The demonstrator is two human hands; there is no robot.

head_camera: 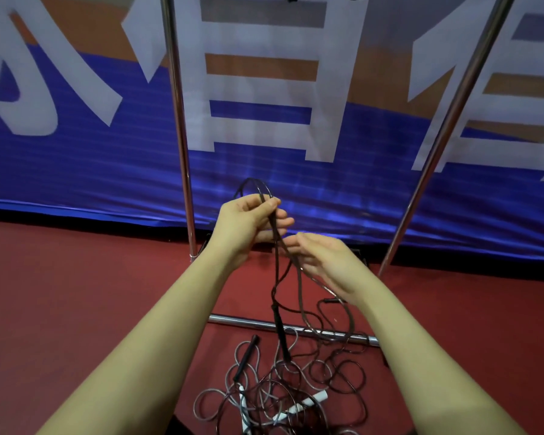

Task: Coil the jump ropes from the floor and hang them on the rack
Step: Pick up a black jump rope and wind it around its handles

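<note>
Red sports flooring [76,293] fills the near part of the scene, and behind it a blue and orange banner [76,152] with large white characters closes the far side. In front of the banner stands the rack [178,120], of which two shiny upright poles and one low bar near the floor are visible; its top is out of view, so I cannot tell what hangs there. The left hand [248,224] is raised in the middle of the scene and pinches a dark jump rope [277,277] between thumb and curled fingers, with a small loop of cord standing up above the fist. The right hand [324,262], just to the right and a little lower, has its fingers nearly straight and relaxed, and the cord passes against them without a firm grip. From the hands the rope drops down to a black handle [281,334] that hangs free above the floor. Below, near the low bar, lies a tangled pile of ropes [280,394], grey and dark cords with white handles among them. I judge that the coiling of the first rope is at its beginning. The next move probably needs the right hand to draw up a new length and lay it into the left hand, while the cord is kept free of the pile.
</note>
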